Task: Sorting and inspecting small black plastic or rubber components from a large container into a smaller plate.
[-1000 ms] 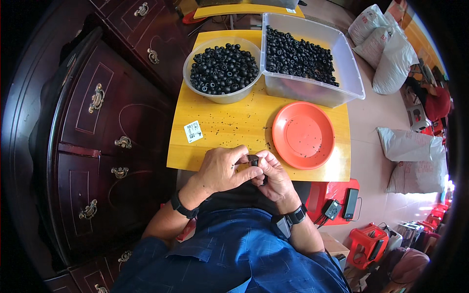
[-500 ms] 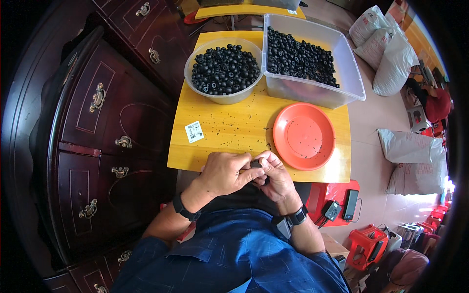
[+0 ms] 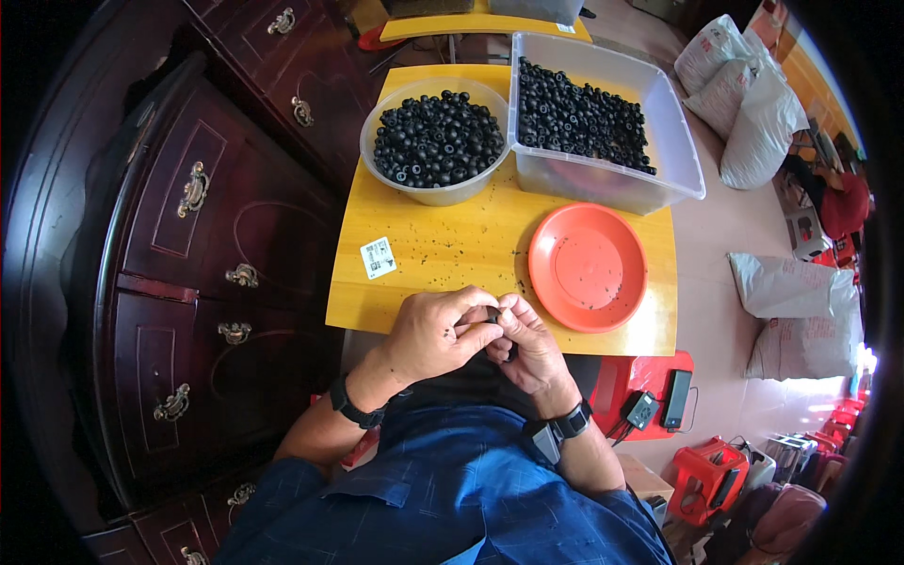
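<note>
Over the near edge of the yellow table, my left hand [image 3: 435,330] and my right hand [image 3: 530,347] meet fingertip to fingertip. Pinched between them is a small black ring-shaped part [image 3: 492,314], mostly covered by the fingers. Something dark also shows under the curled fingers of my right hand, too hidden to name. Beyond the hands stands a round clear tub [image 3: 436,196] full of small black ring-shaped parts. To its right a rectangular clear bin [image 3: 603,179] holds more of the same. A shallow orange-red dish [image 3: 588,268] with dark crumbs in it sits right of my hands.
Dark specks and a white label [image 3: 378,258] lie on the yellow table [image 3: 386,306]. A dark wooden cabinet [image 3: 226,282] closes off the left side. White sacks [image 3: 758,132] stand on the floor at right, and a red stool [image 3: 650,367] with black devices is at my right.
Both hands stay together on the small black part, with only slight finger shifts. The whole view has moved a little; nothing on the table has been displaced.
</note>
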A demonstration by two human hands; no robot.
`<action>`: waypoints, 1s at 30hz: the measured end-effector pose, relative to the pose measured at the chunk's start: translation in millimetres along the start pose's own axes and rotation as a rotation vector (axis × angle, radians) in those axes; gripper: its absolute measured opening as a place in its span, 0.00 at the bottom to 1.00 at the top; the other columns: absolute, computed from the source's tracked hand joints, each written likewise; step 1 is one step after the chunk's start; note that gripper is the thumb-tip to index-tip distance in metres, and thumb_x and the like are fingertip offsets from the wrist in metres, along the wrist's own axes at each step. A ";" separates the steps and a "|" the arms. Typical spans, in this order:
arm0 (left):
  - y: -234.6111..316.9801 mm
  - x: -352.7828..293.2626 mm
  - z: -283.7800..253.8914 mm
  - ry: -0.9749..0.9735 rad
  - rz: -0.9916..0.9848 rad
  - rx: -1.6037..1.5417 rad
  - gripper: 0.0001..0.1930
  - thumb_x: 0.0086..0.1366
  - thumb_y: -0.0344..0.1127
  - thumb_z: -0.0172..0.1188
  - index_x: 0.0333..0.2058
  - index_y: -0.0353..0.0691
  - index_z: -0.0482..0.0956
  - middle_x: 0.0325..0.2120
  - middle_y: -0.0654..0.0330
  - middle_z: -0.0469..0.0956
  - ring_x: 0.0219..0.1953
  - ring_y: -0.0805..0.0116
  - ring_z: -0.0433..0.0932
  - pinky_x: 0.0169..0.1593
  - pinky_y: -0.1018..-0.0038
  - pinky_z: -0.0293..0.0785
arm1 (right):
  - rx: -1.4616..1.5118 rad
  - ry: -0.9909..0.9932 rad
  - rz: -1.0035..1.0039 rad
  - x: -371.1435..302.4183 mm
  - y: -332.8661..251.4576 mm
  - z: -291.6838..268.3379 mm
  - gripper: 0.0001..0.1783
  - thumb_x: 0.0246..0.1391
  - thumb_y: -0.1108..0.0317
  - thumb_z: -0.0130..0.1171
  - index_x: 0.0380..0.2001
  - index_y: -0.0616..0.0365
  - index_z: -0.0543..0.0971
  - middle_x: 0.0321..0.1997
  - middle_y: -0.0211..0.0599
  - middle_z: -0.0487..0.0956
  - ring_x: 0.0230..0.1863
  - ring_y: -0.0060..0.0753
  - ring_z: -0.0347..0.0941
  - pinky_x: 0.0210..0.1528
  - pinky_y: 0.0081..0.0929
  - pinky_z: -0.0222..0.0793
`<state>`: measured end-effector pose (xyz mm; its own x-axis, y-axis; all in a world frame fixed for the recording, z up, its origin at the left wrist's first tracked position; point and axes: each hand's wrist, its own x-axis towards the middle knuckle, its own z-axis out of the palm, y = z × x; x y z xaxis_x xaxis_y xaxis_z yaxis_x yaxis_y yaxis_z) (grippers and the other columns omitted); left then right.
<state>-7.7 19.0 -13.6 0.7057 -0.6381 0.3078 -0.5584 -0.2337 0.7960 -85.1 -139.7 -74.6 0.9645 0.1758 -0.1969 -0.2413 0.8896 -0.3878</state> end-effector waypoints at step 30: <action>-1.2 -14.2 21.6 -0.213 -0.074 0.480 0.19 0.60 0.40 0.67 0.49 0.43 0.79 0.25 0.57 0.82 0.27 0.53 0.83 0.30 0.60 0.78 | 0.328 0.208 0.107 7.4 7.0 -12.9 0.18 0.72 0.60 0.45 0.52 0.63 0.75 0.59 0.49 0.77 0.59 0.46 0.73 0.64 0.43 0.69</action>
<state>-26.5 12.4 -30.2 0.6741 -0.7308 0.1073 -0.6827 -0.5610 0.4682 -81.0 -137.6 -90.3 0.8856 0.2154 -0.4115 -0.2597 0.9642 -0.0542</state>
